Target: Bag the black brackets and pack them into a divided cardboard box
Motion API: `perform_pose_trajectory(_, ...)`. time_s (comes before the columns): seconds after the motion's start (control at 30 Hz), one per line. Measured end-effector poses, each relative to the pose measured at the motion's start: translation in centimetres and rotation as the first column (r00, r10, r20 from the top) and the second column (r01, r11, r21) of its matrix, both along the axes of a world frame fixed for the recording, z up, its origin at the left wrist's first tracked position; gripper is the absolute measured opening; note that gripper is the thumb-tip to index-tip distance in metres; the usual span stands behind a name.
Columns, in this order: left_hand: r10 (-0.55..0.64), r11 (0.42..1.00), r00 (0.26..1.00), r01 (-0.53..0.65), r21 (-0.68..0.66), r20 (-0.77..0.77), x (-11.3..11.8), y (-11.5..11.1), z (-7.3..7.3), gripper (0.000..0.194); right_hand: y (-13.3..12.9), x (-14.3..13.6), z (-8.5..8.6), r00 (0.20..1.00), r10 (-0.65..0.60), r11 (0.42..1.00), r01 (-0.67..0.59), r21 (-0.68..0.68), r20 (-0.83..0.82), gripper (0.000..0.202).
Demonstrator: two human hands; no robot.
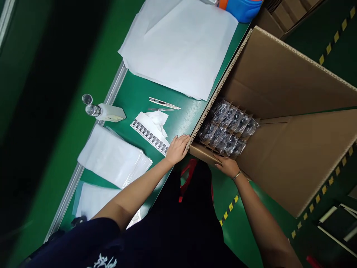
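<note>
A large open cardboard box (292,149) stands to the right of the green table, its flaps raised or folded outward. Inside, cardboard dividers separate several dark parts wrapped in clear plastic bags (235,121). My left hand (178,150) is at the near corner of the box's left flap, fingers closed over its edge beside the table. My right hand (228,166) grips the near side of the box, with the thumb along the top edge and part of the fingers hidden. On the table near my left hand lies a strip of printed labels (150,136).
White sheets (181,48) are stacked on the table's far part, with more white sheets (111,154) nearer. A utility knife (164,103), tweezers (160,109) and a white pump bottle (111,112) are also there. Yellow-black tape (323,190) marks the floor.
</note>
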State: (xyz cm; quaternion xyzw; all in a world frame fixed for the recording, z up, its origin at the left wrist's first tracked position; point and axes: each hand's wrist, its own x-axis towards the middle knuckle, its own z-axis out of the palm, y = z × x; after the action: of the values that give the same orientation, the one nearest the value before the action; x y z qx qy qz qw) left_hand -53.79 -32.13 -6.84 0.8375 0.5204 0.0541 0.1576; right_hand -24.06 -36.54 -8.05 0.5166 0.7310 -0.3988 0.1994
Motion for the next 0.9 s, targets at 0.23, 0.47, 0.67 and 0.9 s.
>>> perform_pose_trajectory(0.23,-0.002,1.000,1.000,0.002,0.005,0.021,0.1,0.1,-0.1,0.046,0.3,0.0,0.3,1.000,0.017,1.000,-0.017,-0.007,0.011,0.054)
perform_pose_trajectory(0.47,0.026,0.998,1.000,-0.026,-0.055,-0.015,0.1,0.2,0.3,0.046,0.4,-0.4,0.7,1.000,-0.022,0.999,0.022,-0.025,0.016,0.055)
perform_pose_trajectory(0.67,0.050,0.988,0.995,-0.062,-0.141,-0.088,0.3,0.6,0.4,0.039,0.4,-0.5,0.6,0.994,-0.113,0.994,0.113,-0.013,-0.011,0.057)
perform_pose_trajectory(0.9,0.046,0.991,0.991,-0.061,-0.119,-0.123,0.0,0.7,0.6,0.038,-3.9,-1.9,2.9,0.938,-0.345,0.925,0.334,0.182,0.031,0.054)
